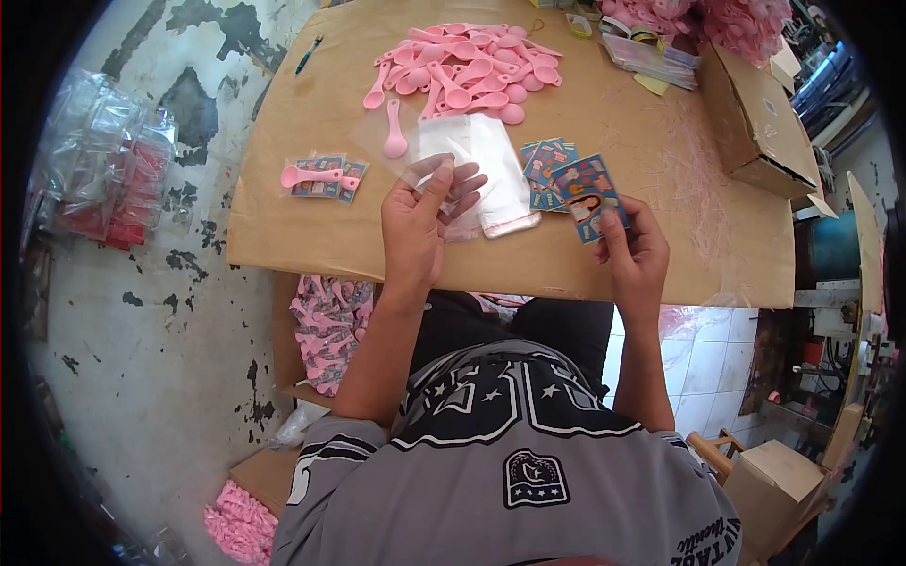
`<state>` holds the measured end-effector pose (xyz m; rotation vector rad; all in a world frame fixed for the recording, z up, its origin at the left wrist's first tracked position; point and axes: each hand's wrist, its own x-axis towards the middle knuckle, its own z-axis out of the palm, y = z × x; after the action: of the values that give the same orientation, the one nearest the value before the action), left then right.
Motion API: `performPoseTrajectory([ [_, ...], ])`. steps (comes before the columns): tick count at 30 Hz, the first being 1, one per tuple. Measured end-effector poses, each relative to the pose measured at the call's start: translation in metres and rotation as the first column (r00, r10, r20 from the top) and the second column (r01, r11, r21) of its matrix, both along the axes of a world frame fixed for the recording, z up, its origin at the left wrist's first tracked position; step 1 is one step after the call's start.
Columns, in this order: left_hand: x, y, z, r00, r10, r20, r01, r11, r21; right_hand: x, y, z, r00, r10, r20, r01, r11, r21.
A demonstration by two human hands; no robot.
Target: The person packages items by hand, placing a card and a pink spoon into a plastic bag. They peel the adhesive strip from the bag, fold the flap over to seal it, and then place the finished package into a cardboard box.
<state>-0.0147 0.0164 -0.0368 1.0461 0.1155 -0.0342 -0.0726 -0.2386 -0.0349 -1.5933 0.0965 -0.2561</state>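
Between the thumb and fingers of my left hand (415, 222) is a thin clear plastic bag (371, 129), its film spreading up and to the left. A single pink spoon (394, 141) lies just beyond that hand, partly under the film. My right hand (642, 250) pinches a blue printed card (587, 184) by its lower right corner. More such cards (543, 162) lie overlapped just left of it. A stack of clear bags (500, 184) rests between my two hands. Left of them, a pink spoon (311, 176) lies across small blue cards.
A heap of pink spoons (467, 71) covers the table's far middle. A pen (309, 55) lies far left, and a cardboard box (755, 118) stands at the right edge. Below the table, an open box holds bagged pink pieces (330, 330). Plastic packs (104, 160) are at far left.
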Motion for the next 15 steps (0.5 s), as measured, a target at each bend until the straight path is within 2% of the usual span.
performPoseTrajectory([
  [3, 0.000, -0.008, 0.000, 0.999, 0.019, 0.043, -0.016, 0.999, -0.051, 0.000, 0.005, -0.006, 0.991, 0.125, -0.057, -0.121, 0.991, 0.064],
  [6, 0.000, -0.020, 0.002, 0.997, 0.003, 0.078, 0.005, 0.996, -0.094, 0.000, 0.020, -0.007, 0.975, 0.193, -0.107, -0.173, 0.970, 0.174],
  [11, 0.000, -0.032, 0.000, 0.998, 0.014, 0.057, -0.004, 0.987, -0.159, 0.005, 0.035, -0.002, 0.999, -0.032, 0.002, 0.031, 0.989, 0.142],
  [14, 0.000, -0.033, 0.006, 0.998, 0.046, 0.050, -0.036, 0.983, -0.180, 0.004, 0.031, -0.009, 0.998, -0.057, 0.000, 0.056, 0.987, 0.149],
  [15, 0.001, -0.035, 0.006, 0.997, 0.048, 0.063, -0.036, 0.983, -0.180, 0.004, 0.032, -0.011, 1.000, 0.013, -0.027, -0.007, 0.980, 0.200],
])
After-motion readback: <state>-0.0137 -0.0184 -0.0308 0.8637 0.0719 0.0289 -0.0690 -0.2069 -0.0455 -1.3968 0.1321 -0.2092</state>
